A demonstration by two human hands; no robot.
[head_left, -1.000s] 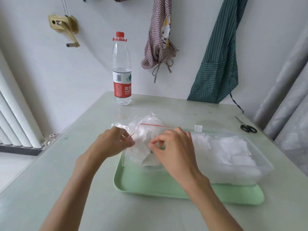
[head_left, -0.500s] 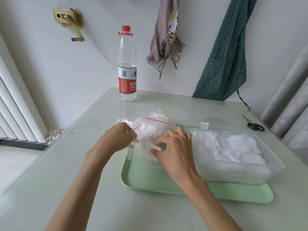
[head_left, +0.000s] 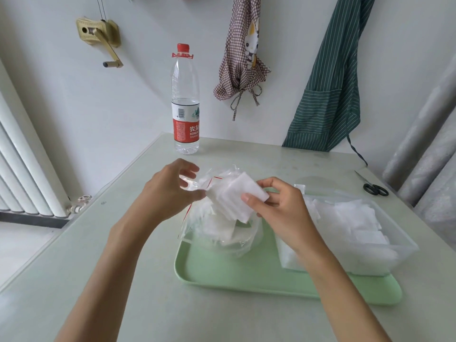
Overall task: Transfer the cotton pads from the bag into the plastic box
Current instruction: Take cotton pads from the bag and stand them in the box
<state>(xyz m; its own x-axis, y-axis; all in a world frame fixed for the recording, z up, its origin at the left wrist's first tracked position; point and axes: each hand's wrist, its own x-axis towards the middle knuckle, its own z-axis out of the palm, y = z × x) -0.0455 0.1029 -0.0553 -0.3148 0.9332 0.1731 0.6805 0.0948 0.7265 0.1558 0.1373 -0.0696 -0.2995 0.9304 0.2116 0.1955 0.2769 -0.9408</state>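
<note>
My left hand [head_left: 170,191] pinches the bag [head_left: 217,230] mouth to hold it open over the tray [head_left: 246,275], while my right hand [head_left: 278,208] grips a stack of pads [head_left: 237,197] just above it, ready for the box [head_left: 365,233] alongside.

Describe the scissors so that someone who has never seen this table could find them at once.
Start at the green tray in the middle of the table and look past the clear plastic box on its right side, toward the far right edge. The scissors lie flat there, alone on the bare tabletop. Their black handle loops and thin metal blades set them apart from everything else.
</note>
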